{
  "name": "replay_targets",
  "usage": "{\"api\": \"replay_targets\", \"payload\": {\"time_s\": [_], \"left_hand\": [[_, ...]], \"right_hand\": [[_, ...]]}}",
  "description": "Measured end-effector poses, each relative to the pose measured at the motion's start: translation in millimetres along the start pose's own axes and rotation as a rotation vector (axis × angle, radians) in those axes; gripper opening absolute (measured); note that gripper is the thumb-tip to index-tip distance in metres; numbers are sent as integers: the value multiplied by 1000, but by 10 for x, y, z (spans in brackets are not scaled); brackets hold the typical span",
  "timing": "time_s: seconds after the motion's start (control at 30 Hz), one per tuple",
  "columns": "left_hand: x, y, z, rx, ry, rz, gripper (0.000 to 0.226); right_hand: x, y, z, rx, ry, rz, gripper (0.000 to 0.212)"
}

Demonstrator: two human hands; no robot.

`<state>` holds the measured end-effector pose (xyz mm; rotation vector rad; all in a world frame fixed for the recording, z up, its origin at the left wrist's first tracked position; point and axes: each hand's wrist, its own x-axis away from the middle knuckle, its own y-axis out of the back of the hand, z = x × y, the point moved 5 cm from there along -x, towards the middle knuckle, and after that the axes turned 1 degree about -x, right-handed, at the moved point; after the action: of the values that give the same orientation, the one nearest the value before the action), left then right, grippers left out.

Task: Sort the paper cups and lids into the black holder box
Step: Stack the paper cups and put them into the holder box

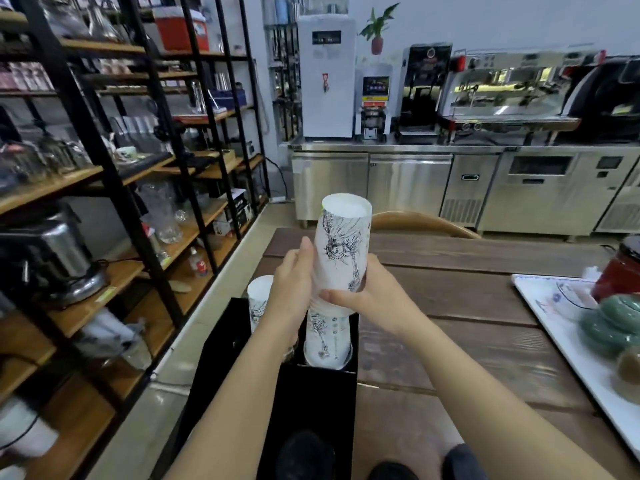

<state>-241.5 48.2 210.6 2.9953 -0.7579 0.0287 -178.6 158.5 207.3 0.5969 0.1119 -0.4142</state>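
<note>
Two hands, left hand [294,289], right hand [367,296], gripping inverted ink-printed paper cups [343,247], print unreadable

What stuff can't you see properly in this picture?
- Head view: the black holder box has dark compartments, and the forearms cross it, so any lids inside are hidden.
- The second cup stack is partly behind the left hand.
- The right hand covers where the held cup meets the stack below.

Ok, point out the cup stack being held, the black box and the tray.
cup stack [343,247], head view, printed side.
black box [317,400], head view, front wall.
tray [568,327], head view, bare white surface.
</note>
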Motion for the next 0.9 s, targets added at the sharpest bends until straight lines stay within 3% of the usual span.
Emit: {"api": "replay_targets", "payload": {"time_s": [0.1,0.23,0.4,0.63,0.7,0.9], "left_hand": [[-38,46,213,-16,66,-31,49],[-143,73,542,-124,125,-70,83],[-263,133,919,-209,105,-108,89],[-162,117,873,-605,66,-95,46],[-176,171,940,-553,95,-151,36],[-85,89,938,-449,85,-70,48]], "right_hand": [[-2,-152,-211,110,-91,31,65],[42,-364,-545,197,-216,52,74],[16,-541,-830,310,-219,23,68],[74,-651,-1020,370,-201,13,66],[73,-654,-1032,363,-205,15,65],[95,-652,-1041,360,-218,33,65]]}}
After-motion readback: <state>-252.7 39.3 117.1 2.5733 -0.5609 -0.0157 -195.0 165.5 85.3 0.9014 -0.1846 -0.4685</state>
